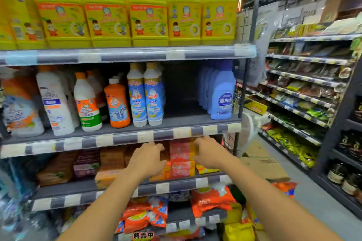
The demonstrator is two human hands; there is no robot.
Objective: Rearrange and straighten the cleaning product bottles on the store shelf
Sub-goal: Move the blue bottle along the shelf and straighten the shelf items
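On the middle shelf point(121, 139) stand cleaning bottles: a tall white bottle point(55, 103), a white bottle with an orange cap point(87, 103), an orange drain-cleaner bottle point(117, 103), two white-and-blue bottles point(146, 96) side by side, then a gap, then a row of blue bleach bottles point(221, 92) at the right end. My left hand point(148, 159) and my right hand point(209, 154) reach forward just below that shelf's front edge, in front of red soap packs point(181, 159). Both hands have spread fingers and hold nothing.
Large yellow detergent jugs point(148, 17) fill the top shelf. Boxed soaps sit on the shelf below the hands, and orange bagged powder point(211, 199) lies lower down. An aisle floor and a snack shelving unit point(305, 92) run along the right.
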